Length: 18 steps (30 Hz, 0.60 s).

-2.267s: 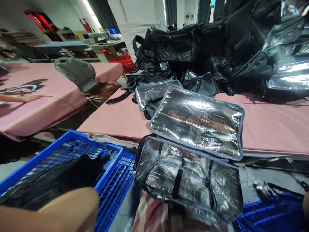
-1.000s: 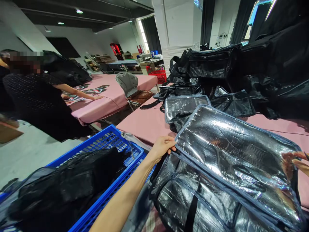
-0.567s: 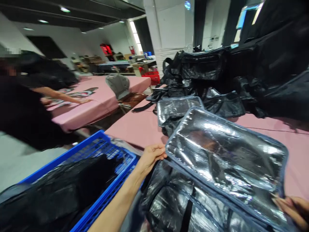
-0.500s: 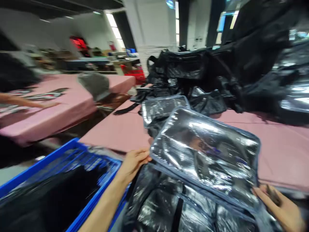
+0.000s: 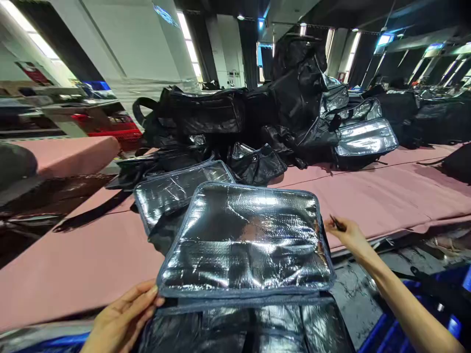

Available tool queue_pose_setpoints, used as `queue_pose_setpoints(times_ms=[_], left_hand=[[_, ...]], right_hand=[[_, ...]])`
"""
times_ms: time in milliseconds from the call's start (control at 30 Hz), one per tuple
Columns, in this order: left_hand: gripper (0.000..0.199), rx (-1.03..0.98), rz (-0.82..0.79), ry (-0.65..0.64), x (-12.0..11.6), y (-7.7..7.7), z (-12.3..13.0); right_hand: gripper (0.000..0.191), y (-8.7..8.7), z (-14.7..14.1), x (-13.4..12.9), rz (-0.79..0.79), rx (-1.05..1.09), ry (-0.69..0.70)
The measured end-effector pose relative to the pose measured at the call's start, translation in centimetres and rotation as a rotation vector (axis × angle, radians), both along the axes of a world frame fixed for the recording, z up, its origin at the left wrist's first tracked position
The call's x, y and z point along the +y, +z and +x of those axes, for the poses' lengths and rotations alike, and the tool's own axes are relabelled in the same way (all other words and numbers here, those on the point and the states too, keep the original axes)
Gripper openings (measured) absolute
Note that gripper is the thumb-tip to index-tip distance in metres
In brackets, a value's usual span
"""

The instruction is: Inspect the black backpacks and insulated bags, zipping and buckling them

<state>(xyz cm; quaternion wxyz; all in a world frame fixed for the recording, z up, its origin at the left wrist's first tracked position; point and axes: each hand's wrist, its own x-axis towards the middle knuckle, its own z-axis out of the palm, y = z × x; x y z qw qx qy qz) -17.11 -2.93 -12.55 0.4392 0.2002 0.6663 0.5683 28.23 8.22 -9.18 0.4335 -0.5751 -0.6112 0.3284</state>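
Note:
A black bag lined with shiny silver foil lies at the near table edge, its foil-lined flap raised and folded back, with blue-grey edging. At the flap's lower left corner, my left hand pinches the edging between thumb and fingers. My right hand is beside the flap's right edge, its fingers closed round a small dark tool whose exact kind I cannot make out. Behind the flap lies another foil-lined piece.
Black bags are heaped along the back of the pink-covered table. A blue crate stands at the lower right, and part of another blue container shows at lower left. A red crate is far left.
The view has swung right. The flap now appears squarer and further left. My right hand has moved up along its right side; my left hand is still at the left corner.

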Motion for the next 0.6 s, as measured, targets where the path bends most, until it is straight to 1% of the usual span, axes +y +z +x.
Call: queue_pose_setpoints(times_ms=[67, 133, 167, 233, 333, 400, 467, 533, 567, 600], left_hand=[[0.035, -0.146, -0.022, 0.024, 0.2, 0.3, 0.2], [0.037, -0.187, 0.002, 0.006, 0.1, 0.2, 0.2], [0.037, -0.181, 0.034, -0.003, 0.0, 0.1, 0.1], [0.038, -0.17, 0.101, -0.048, -0.4, -0.1, 0.1], [0.038, -0.164, 0.182, -0.139, -0.5, -0.5, 0.0], [0.039, -0.149, 0.216, -0.181, -0.2, -0.7, -0.1], [0.039, -0.087, 0.233, -0.203, 0.1, -1.1, -0.2], [0.036, 0.086, 0.248, -0.17, -0.6, -1.5, -0.2], [0.035, 0.226, 0.278, -0.182, -1.4, -1.8, -0.1], [0.033, 0.381, 0.319, -0.227, -2.7, -2.0, -0.1]], right_hand=[[0.037, 1.5, -0.2, 3.6, 0.183, -0.061, -0.058], [0.033, 3.3, -1.1, 6.3, 0.323, -0.214, -0.067], [0.031, 4.2, -1.9, 7.3, 0.375, -0.317, -0.053], [0.026, 5.7, -4.3, 8.8, 0.427, -0.51, 0.029], [0.025, 7.0, -9.0, 10.5, 0.405, -0.658, 0.201], [0.025, 7.4, -12.0, 11.4, 0.363, -0.677, 0.305], [0.027, 7.6, -14.2, 12.2, 0.312, -0.652, 0.381], [0.027, 7.9, -15.3, 12.8, 0.267, -0.616, 0.438], [0.027, 8.0, -15.6, 12.9, 0.251, -0.606, 0.464], [0.026, 8.1, -16.0, 13.0, 0.241, -0.602, 0.494]])
